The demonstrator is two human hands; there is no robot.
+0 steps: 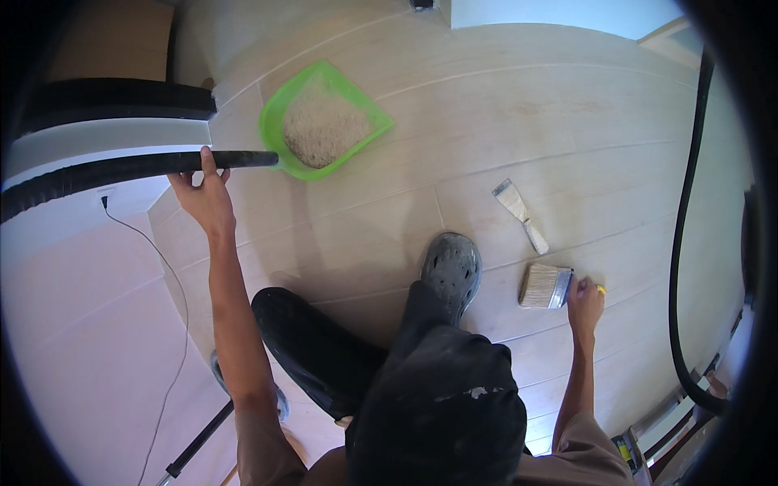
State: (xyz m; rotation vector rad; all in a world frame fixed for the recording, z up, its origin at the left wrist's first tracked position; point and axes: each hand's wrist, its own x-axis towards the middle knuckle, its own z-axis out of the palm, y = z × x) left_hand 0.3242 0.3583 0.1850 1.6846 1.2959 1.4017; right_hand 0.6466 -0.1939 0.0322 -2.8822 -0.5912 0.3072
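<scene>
Head view: both grips loaded. Left grip (207,198) wrapped around the black hose (105,172), a bit back from its tip. Hose comes in from the left edge; tip sits at the lower-left rim of the green dustpan (271,121), which lies on the pale plank-look floor (365,215). Can't confirm tip-to-pan contact. Pan holds a heap of beige, dusty debris (320,134).

Right grip (586,305) clenched on the handle of a wide brush (538,286), well apart from the pan, right of the grey clog (451,267). Pale bristles point left, metal ferrule next to the fingers, yellow bit showing past the fist. Can't tell if bristles touch the floor.

Scraper (523,219) lies on the floor near the brush, blade toward upper left, handle end nearest the bristles. Thin cord (183,292) at left; thick black tube (679,243) curves down the right side.
</scene>
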